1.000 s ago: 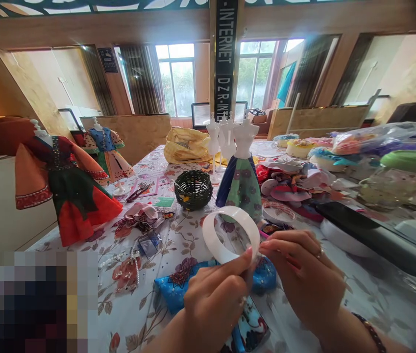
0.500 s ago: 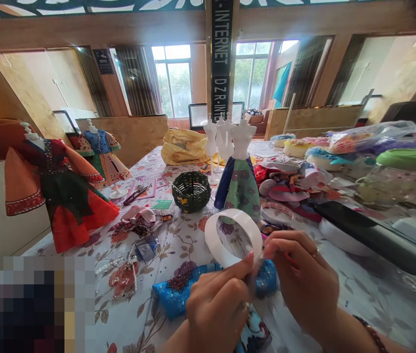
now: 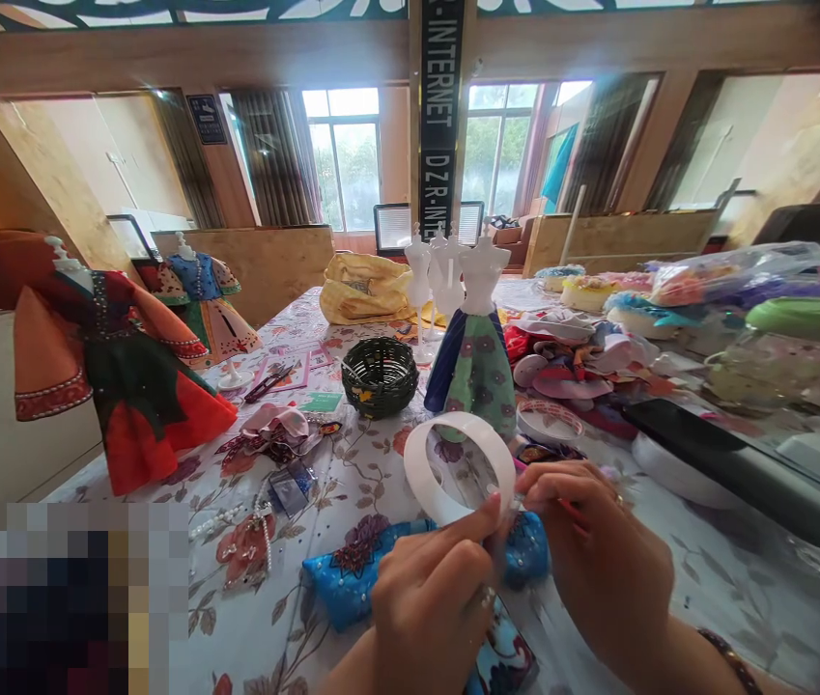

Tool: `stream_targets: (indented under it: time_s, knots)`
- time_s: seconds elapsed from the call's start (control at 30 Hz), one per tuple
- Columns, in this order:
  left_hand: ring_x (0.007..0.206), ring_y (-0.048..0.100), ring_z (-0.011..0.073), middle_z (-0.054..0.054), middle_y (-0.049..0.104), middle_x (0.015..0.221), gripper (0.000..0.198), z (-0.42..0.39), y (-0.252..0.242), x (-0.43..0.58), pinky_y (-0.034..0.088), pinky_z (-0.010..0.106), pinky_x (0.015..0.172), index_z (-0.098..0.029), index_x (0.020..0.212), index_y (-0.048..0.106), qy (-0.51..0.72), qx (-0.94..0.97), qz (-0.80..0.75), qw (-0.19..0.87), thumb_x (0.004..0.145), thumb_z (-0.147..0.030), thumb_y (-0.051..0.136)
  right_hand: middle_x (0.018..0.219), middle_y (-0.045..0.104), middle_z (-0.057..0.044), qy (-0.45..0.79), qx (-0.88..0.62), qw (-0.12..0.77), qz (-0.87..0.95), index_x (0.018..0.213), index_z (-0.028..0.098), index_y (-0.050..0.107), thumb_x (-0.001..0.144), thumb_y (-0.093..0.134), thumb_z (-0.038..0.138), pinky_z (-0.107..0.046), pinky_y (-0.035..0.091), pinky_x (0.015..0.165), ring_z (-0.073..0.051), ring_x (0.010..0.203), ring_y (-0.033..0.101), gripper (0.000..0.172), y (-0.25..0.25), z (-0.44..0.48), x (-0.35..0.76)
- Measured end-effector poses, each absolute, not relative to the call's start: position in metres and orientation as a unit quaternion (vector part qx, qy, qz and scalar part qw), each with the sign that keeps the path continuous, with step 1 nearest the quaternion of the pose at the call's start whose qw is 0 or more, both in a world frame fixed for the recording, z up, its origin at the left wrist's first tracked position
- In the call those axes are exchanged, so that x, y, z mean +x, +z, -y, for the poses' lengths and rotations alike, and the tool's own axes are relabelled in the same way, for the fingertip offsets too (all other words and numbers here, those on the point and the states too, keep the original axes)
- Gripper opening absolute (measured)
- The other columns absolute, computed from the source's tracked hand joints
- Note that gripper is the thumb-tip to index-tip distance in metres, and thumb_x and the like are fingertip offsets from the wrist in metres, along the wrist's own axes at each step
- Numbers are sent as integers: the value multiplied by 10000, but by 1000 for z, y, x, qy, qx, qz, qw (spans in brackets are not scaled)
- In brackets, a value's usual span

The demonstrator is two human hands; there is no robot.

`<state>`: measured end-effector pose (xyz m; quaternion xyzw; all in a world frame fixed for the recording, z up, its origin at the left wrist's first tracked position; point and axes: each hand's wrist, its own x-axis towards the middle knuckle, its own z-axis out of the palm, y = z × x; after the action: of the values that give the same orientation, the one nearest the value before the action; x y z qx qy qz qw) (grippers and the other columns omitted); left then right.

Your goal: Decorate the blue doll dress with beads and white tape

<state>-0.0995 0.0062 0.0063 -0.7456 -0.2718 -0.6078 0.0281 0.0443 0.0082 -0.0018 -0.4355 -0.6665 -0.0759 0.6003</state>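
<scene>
My left hand, with a ring on one finger, grips a roll of wide clear-white tape by its lower right edge. The roll stands tilted above the table. Close by on the right, my right hand is closed in a pinch at the roll's edge, where the tape's end seems to be; the fingertips partly hide it. Under both hands lies blue patterned fabric with white beads. Just behind the roll, a white dress form wears a green and navy skirt.
A dark woven basket sits mid-table. Dressed dolls stand left, near scissors and bead strings. Fabric scraps, another tape roll, a long black-topped object and a green-lidded jar crowd the right.
Both hands and the roll keep almost the same pose. My right fingers have shifted very slightly at the roll's edge, and the whole view has moved a little.
</scene>
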Motion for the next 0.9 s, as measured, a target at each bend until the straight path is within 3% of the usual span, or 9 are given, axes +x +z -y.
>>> stream_targets:
  time_s: [0.17,0.3,0.5,0.9]
  knots:
    - [534,691,99,-2,769,918,288,-6,11,-99,517,180,452,-196,578,465,-601,-748,278,47,766,-29,607,749,640,24,-28,-451,613,648,793,246,503,907,497,158,-277,505,637,-148,728,618,144,-4,-8,44]
    - [434,637,65,-20,775,846,312,-9,9,-99,473,157,411,-189,555,448,-600,-739,300,55,742,-17,628,798,670,20,-18,-476,618,626,819,250,498,903,486,176,-269,505,654,-145,759,646,113,-5,-6,42]
    - [413,632,72,-23,776,802,301,-13,9,-100,458,159,394,-194,550,467,-609,-723,323,58,736,-27,634,772,669,21,-26,-482,613,625,835,257,573,884,550,214,-269,506,639,-148,719,636,70,-3,-8,44]
    - [519,691,92,17,770,909,312,-11,7,-99,520,145,460,-187,563,456,-614,-733,288,50,750,-26,646,844,680,3,-79,-452,602,653,893,257,670,862,618,226,-279,523,674,-153,739,623,68,3,-14,48]
